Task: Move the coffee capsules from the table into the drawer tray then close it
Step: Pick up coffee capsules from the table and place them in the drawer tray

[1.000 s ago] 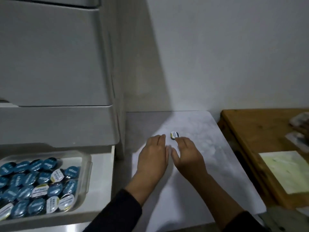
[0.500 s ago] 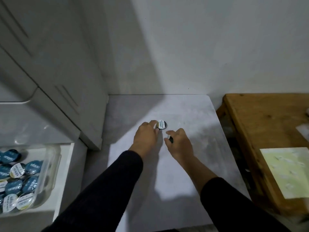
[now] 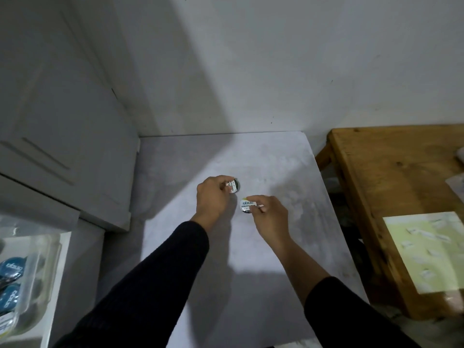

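Note:
On the white marble table each hand holds a coffee capsule. My left hand pinches a white-lidded capsule at the table's middle. My right hand pinches a second white-lidded capsule, tilted so its printed lid faces the camera. At the far left edge the clear plastic drawer tray sits in the open drawer, with several blue-lidded capsules in it.
Grey cabinet fronts stand left of the table. A wooden bench with a pale green sheet stands to the right. The white wall closes off the back.
Both hands have closed on capsules: the left took hold of the one on the table, the right turned its capsule lid-up. The view shifted right, so less of the tray shows.

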Motion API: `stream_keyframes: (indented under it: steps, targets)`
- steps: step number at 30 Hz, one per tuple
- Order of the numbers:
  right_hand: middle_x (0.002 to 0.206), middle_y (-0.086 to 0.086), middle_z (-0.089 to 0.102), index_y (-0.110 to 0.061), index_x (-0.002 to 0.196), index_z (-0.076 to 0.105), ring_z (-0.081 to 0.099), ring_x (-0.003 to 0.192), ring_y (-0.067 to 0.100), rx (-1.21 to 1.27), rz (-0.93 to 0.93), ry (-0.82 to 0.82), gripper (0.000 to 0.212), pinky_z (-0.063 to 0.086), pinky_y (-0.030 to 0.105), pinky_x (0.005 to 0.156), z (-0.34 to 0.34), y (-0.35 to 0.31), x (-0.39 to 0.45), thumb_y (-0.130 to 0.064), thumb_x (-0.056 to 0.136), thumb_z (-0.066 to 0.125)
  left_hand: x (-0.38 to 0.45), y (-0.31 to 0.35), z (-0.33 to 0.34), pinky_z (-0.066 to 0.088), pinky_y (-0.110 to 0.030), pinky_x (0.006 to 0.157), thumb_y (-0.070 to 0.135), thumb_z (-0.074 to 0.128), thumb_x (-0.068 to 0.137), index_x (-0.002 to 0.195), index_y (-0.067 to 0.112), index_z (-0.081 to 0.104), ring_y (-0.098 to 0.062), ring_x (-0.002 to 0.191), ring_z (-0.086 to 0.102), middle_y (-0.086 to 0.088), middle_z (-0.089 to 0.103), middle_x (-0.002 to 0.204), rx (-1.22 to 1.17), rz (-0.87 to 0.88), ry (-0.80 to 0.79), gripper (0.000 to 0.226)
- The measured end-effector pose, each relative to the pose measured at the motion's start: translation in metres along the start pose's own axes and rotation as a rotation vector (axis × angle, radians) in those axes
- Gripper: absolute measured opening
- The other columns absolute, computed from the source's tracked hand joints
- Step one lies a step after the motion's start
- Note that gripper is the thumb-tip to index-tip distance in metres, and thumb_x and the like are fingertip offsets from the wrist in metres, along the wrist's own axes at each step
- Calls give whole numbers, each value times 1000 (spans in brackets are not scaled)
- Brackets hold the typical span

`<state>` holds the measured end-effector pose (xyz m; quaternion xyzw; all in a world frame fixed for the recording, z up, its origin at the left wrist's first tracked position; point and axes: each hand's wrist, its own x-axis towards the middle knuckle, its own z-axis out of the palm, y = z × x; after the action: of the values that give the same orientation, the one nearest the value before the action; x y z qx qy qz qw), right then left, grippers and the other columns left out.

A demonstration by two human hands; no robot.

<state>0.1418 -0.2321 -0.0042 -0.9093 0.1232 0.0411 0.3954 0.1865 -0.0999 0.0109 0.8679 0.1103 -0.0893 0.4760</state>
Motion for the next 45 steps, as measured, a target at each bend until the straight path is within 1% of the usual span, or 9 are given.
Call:
stream_keyframes:
  steps: [2, 7, 11, 17, 22, 35, 38, 42, 45]
  targets:
    - [99, 5, 71, -22, 90, 73, 65, 89, 17, 117, 99, 2, 26, 41, 10, 75, 0, -1, 2, -4, 79, 57, 1, 0, -2, 40, -13, 84, 2, 52, 86, 98, 16, 72, -15, 98, 63, -6, 71, 106, -50, -44, 2, 27]
    - [76, 7, 72, -36, 59, 68, 66, 73, 23, 386, 244, 31, 40, 56, 42, 81, -7, -13, -1, -1, 76, 59, -9, 3, -16, 38, -5, 74, 3, 57, 84, 94, 13, 74, -10, 87, 61, -4, 72, 100, -120, -82, 2, 22]
    - [70, 6, 69, -25, 71, 71, 60, 68, 20, 609, 277, 86, 32, 51, 31, 69, -19, -36, -12, 4, 75, 57, -24, 14, -40, 49, -17, 83, 8, 61, 83, 92, 17, 74, -17, 81, 65, -3, 73, 95, -265, -74, 36, 18]
    - [75, 7, 70, -17, 75, 70, 62, 73, 21, 779, 183, 66, 27, 52, 30, 75, -28, -84, -43, 6, 80, 58, -61, 27, -86, 55, -37, 88, 12, 65, 81, 82, 29, 72, -17, 77, 68, -1, 74, 94, -415, -35, 82, 19]
    - [72, 3, 68, -3, 88, 70, 62, 54, 0, 809, 44, 79, 17, 51, 10, 56, -27, -128, -84, 7, 84, 57, -100, 16, -141, 55, -40, 82, 17, 65, 80, 79, 33, 71, -20, 73, 68, 1, 75, 82, -423, 14, 107, 17]
    - [73, 1, 69, -14, 80, 71, 63, 57, 3, 848, 22, 162, 25, 54, 10, 61, 80, -243, -230, 7, 82, 58, -197, -94, -324, 51, -18, 67, 19, 68, 81, 92, 29, 74, -11, 74, 70, 5, 74, 79, -361, 151, 109, 16]
    - [76, 0, 69, -12, 84, 71, 63, 62, 6, 820, 34, 125, 23, 53, 9, 60, 112, -264, -251, 7, 82, 59, -207, -122, -361, 45, -16, 54, 19, 68, 82, 85, 34, 73, -18, 65, 67, 3, 74, 72, -318, 138, 145, 16]
    - [74, 1, 70, -14, 82, 72, 61, 60, 6, 756, 48, 58, 22, 52, 12, 60, 156, -291, -267, 4, 81, 61, -211, -163, -404, 48, -26, 62, 20, 68, 81, 89, 33, 73, -36, 75, 68, 4, 74, 75, -245, 84, 163, 16]
    - [75, 0, 73, -23, 73, 73, 64, 66, 9, 689, 75, 13, 27, 54, 25, 70, 185, -300, -262, 0, 80, 62, -198, -183, -416, 46, -12, 50, 17, 66, 83, 95, 27, 73, -17, 60, 65, 2, 72, 79, -237, 18, 137, 17]
